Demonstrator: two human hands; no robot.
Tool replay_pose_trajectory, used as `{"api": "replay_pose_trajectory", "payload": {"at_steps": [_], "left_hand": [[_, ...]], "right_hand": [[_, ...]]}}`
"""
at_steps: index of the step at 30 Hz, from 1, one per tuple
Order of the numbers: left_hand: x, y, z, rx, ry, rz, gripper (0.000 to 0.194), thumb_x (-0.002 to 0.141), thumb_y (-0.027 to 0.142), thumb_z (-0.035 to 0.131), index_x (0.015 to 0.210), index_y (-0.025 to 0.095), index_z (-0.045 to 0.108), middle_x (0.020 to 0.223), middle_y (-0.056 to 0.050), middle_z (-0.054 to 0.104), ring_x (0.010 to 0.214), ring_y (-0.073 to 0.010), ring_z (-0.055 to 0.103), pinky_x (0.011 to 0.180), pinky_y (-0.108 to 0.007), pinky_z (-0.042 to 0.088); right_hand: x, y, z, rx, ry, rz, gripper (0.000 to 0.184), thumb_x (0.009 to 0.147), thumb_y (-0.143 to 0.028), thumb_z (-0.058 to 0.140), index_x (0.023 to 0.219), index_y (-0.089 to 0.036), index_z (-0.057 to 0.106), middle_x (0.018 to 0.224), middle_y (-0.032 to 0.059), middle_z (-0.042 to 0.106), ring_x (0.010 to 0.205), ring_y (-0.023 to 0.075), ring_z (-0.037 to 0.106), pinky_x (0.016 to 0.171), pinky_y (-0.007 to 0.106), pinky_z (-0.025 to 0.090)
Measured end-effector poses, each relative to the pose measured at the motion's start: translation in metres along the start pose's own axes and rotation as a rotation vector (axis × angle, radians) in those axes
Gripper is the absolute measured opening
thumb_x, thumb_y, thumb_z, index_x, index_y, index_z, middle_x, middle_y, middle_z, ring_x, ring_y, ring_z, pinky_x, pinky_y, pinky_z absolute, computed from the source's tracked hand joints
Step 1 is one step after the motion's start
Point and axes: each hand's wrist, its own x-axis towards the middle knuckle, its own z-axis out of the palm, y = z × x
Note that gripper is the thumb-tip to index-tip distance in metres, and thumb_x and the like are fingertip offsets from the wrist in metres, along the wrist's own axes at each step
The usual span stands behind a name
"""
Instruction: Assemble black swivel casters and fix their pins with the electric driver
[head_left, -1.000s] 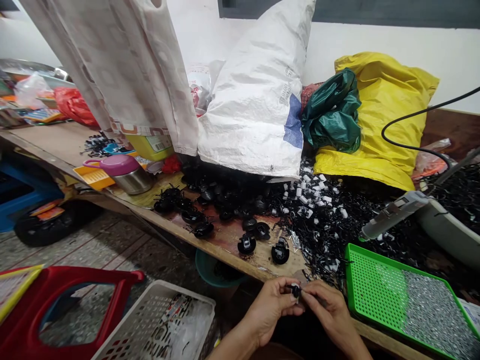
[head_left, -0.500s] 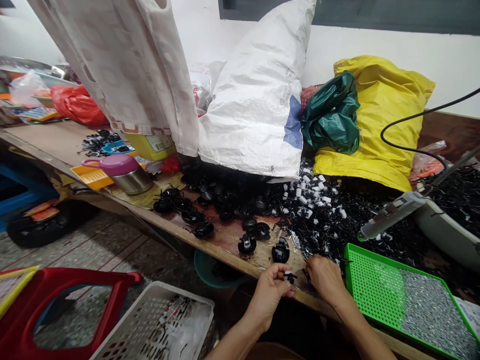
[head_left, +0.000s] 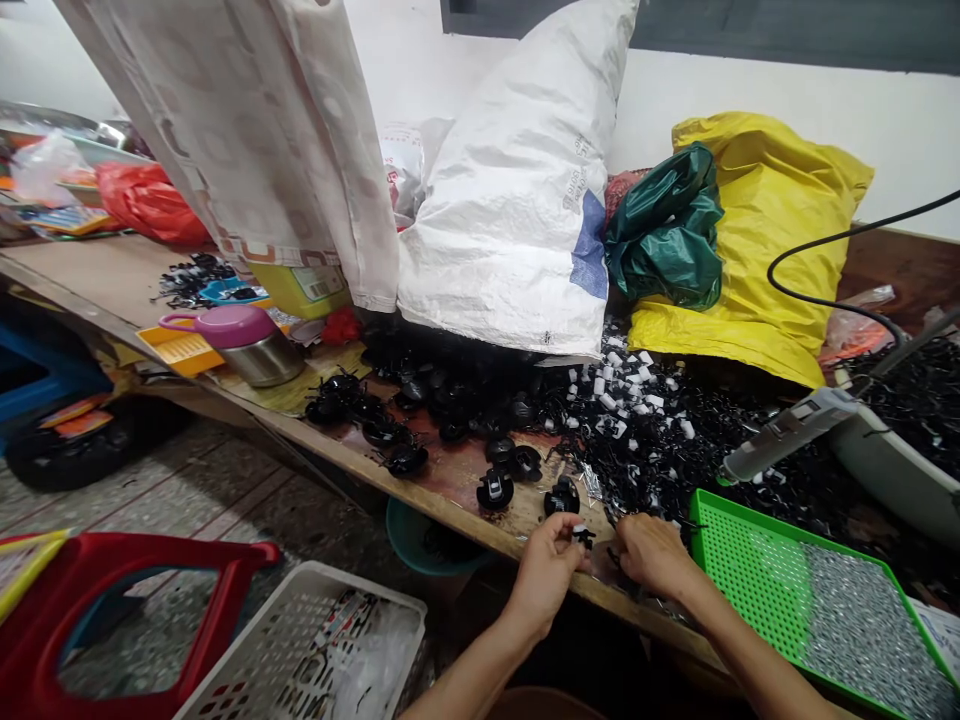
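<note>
My left hand (head_left: 546, 567) is closed in a pinch on a small black-and-white plastic part (head_left: 583, 537) above the bench's front edge. Just to the right, my right hand (head_left: 651, 552) rests low over the bench with its fingers curled. Something dark shows at its fingertips, too small to name. Behind my left hand sits a round black piece (head_left: 561, 496), and another with a silvery middle (head_left: 495, 489) lies to its left. Thin silvery pins (head_left: 590, 482) lie beyond my hands, beside a heap of small white plastic pieces (head_left: 630, 385) and thin black pieces.
A green perforated tray (head_left: 742, 570) with many small metal parts stands at right, under a grey electric screwdriver (head_left: 787, 435). White (head_left: 510, 210) and yellow sacks (head_left: 772, 230) stand at the back. A thermos (head_left: 259, 350), a white basket (head_left: 225, 660) and a red stool (head_left: 142, 560) are left.
My left hand has shifted slightly up and right with the small part, which is turned a little differently. My right hand stays close to the same spot, fingers still curled.
</note>
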Motion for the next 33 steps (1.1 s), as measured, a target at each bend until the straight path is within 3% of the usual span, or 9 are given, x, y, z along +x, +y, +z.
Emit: {"api": "replay_pose_trajectory", "payload": {"at_steps": [4, 8, 13, 17, 22, 26, 33], "left_hand": [[0.002, 0.001, -0.002, 0.004, 0.01, -0.007, 0.022, 0.057, 0.009, 0.056, 0.078, 0.014, 0.057, 0.068, 0.002, 0.054, 0.056, -0.0106, 0.054, 0.059, -0.025, 0.044], [0.002, 0.003, -0.005, -0.011, -0.002, -0.012, 0.025, 0.058, 0.012, 0.059, 0.083, 0.013, 0.057, 0.066, 0.002, 0.055, 0.056, -0.0112, 0.055, 0.059, -0.025, 0.043], [-0.001, 0.004, -0.003, -0.04, -0.005, -0.001, 0.025, 0.058, 0.015, 0.062, 0.083, 0.013, 0.06, 0.066, 0.0, 0.058, 0.059, -0.0122, 0.056, 0.059, -0.025, 0.044], [-0.002, 0.004, -0.002, -0.05, -0.004, 0.012, 0.026, 0.057, 0.014, 0.064, 0.083, 0.013, 0.063, 0.067, -0.001, 0.06, 0.06, -0.0124, 0.054, 0.06, -0.025, 0.044], [-0.001, 0.003, -0.001, -0.039, 0.007, 0.055, 0.028, 0.056, 0.013, 0.065, 0.084, 0.014, 0.066, 0.075, -0.003, 0.063, 0.068, -0.0145, 0.054, 0.063, -0.025, 0.043], [-0.002, 0.001, -0.002, 0.023, -0.047, 0.105, 0.025, 0.059, 0.013, 0.063, 0.083, 0.016, 0.068, 0.081, -0.005, 0.062, 0.073, -0.0165, 0.054, 0.067, -0.025, 0.043], [-0.004, -0.001, -0.004, 0.105, -0.044, 0.151, 0.023, 0.061, 0.013, 0.062, 0.083, 0.016, 0.068, 0.077, -0.004, 0.06, 0.075, -0.0169, 0.053, 0.068, -0.025, 0.042]], "right_hand": [[0.002, 0.01, 0.007, 0.146, 0.058, -0.005, 0.016, 0.059, -0.008, 0.047, 0.063, -0.013, 0.062, 0.07, 0.0125, 0.066, 0.069, 0.0231, 0.061, 0.055, 0.026, 0.037], [0.005, 0.022, 0.016, 0.379, 0.181, -0.059, 0.014, 0.067, -0.012, 0.042, 0.068, -0.016, 0.055, 0.063, 0.0016, 0.061, 0.059, 0.0138, 0.055, 0.052, 0.021, 0.035], [0.008, 0.021, 0.028, 0.674, 0.288, -0.111, 0.016, 0.079, -0.022, 0.035, 0.073, -0.016, 0.048, 0.062, -0.0001, 0.055, 0.057, 0.0115, 0.053, 0.05, 0.02, 0.04], [-0.001, 0.011, 0.027, 1.052, 0.345, -0.21, 0.016, 0.078, -0.029, 0.046, 0.071, -0.016, 0.052, 0.062, -0.0005, 0.052, 0.053, 0.0111, 0.051, 0.048, 0.021, 0.042], [-0.019, -0.002, 0.023, 0.879, 0.508, -0.366, 0.016, 0.081, -0.021, 0.044, 0.077, -0.018, 0.06, 0.072, 0.0035, 0.059, 0.066, 0.0135, 0.056, 0.059, 0.022, 0.044], [-0.024, -0.008, 0.027, 0.783, 0.597, -0.395, 0.018, 0.083, -0.017, 0.041, 0.094, -0.019, 0.054, 0.08, 0.0045, 0.061, 0.07, 0.0131, 0.058, 0.063, 0.022, 0.046], [-0.025, -0.009, 0.032, 0.69, 0.662, -0.416, 0.019, 0.083, -0.016, 0.039, 0.096, -0.019, 0.051, 0.076, 0.0037, 0.062, 0.066, 0.0127, 0.06, 0.059, 0.02, 0.048]]}}
